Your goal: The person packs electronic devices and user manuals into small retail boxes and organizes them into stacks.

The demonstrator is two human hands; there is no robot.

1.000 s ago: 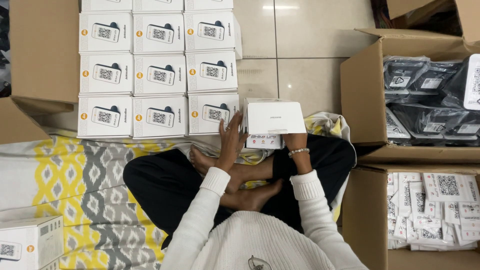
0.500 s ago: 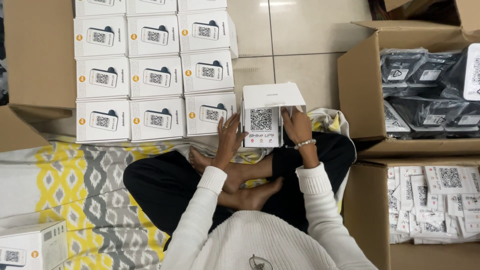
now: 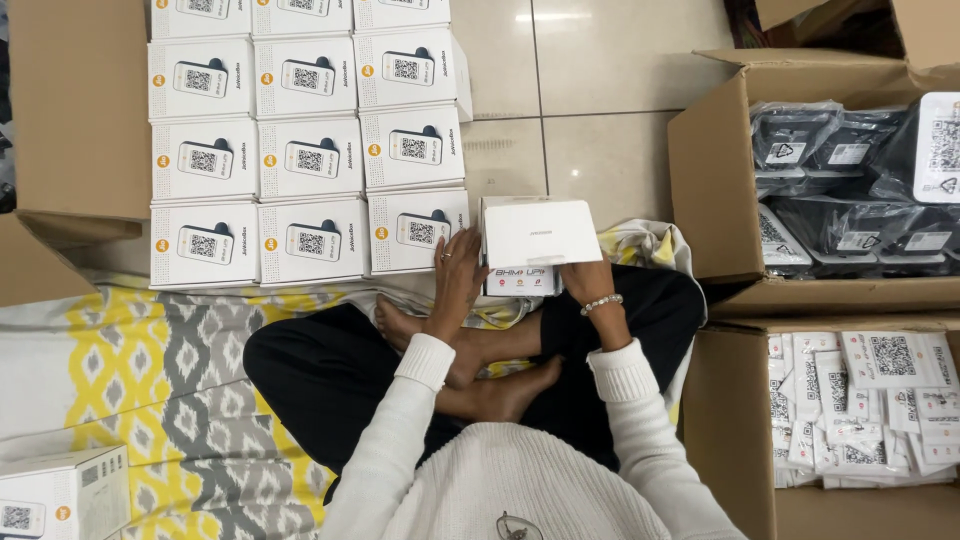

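Note:
I sit cross-legged on the floor with a small white carton (image 3: pixel 540 232) in front of my shins. Its lid flap is folded down over most of the printed card inside; only the card's lower strip (image 3: pixel 523 274) shows. My left hand (image 3: pixel 458 272) rests flat against the carton's left side. My right hand (image 3: pixel 590 278) grips its right front corner, fingers tucked under the lid. A beaded bracelet sits on that wrist.
Rows of shut white cartons (image 3: pixel 305 155) lie in a grid at the upper left. At right, one cardboard box (image 3: pixel 712 170) holds black bagged devices, another (image 3: pixel 735 420) holds printed code cards. A patterned mat (image 3: pixel 140 360) covers the floor; another white carton (image 3: pixel 60 495) stands bottom left.
Half a second ago the lid stood up and the code card showed fully; now the lid is pushed down over it. My right hand slid from the card to the lid's corner.

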